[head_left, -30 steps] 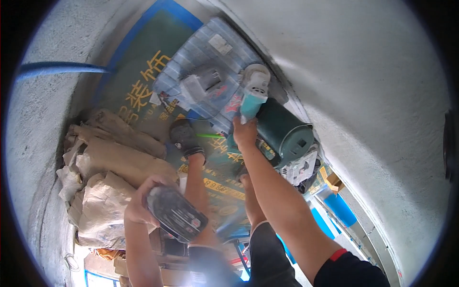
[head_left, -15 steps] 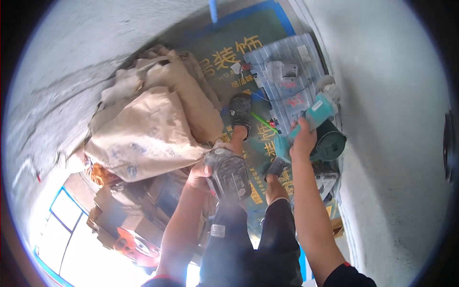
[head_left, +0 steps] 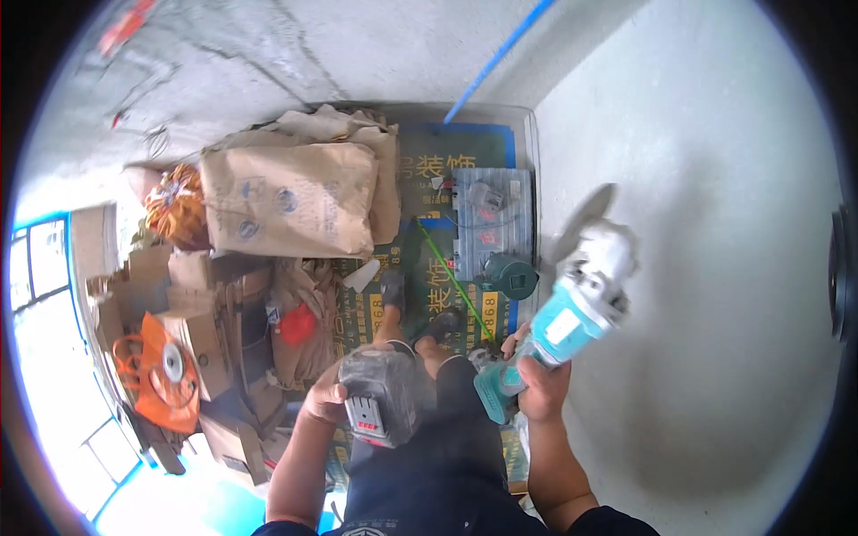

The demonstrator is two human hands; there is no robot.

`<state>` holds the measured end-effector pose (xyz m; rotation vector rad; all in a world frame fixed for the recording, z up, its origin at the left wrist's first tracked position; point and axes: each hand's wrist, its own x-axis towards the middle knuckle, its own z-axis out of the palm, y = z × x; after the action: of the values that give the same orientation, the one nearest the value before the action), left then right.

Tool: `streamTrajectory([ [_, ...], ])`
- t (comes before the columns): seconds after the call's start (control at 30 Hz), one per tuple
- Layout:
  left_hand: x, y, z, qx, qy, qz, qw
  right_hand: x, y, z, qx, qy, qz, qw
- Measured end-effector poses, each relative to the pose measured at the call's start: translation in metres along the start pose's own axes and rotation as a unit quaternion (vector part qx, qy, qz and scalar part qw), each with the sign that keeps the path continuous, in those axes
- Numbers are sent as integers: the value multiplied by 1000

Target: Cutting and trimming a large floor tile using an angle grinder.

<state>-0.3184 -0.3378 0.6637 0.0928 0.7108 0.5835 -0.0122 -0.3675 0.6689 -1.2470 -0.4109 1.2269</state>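
Note:
Low in the head view, my left hand (head_left: 326, 397) grips a dark, dusty battery pack (head_left: 384, 397) with a grey slotted part. My right hand (head_left: 542, 389) is wrapped round the handle of a teal angle grinder (head_left: 559, 326), which is tilted with its silver head and disc (head_left: 581, 210) toward the upper right. The handle end of the grinder is to the right of the battery, apart from it. My feet in dark clogs (head_left: 438, 329) stand on a green protective floor sheet (head_left: 416, 263) with yellow lettering, below the tools.
A ridged plastic case (head_left: 496, 232) and green canister (head_left: 511, 277) lie along the right wall (head_left: 697, 268). Paper sacks (head_left: 281, 201), an orange bundle (head_left: 174, 205), cardboard (head_left: 201, 348) and an orange bag (head_left: 156, 393) fill the left. A blue pipe (head_left: 500, 58) crosses the upper wall.
The grinder has been lifted from beside the case and canister, its head now higher and nearer me. The battery stays in my left hand, turned differently. The camera view has shifted, showing more wall.

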Motion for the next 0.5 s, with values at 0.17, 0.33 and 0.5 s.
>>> streamTrajectory([
  [0.17, -105, -115, -38, -231, -47, -34, 971, -29, -78, 63, 104, -279, 74, 952],
  [0.33, -157, -88, 24, -206, -159, 64, 963, -85, -78, 143, 169, -191, 126, 959],
  [0.5, -233, -80, 5, -223, -88, 96, 966, -162, -52, 215, 132, -188, 88, 969],
])
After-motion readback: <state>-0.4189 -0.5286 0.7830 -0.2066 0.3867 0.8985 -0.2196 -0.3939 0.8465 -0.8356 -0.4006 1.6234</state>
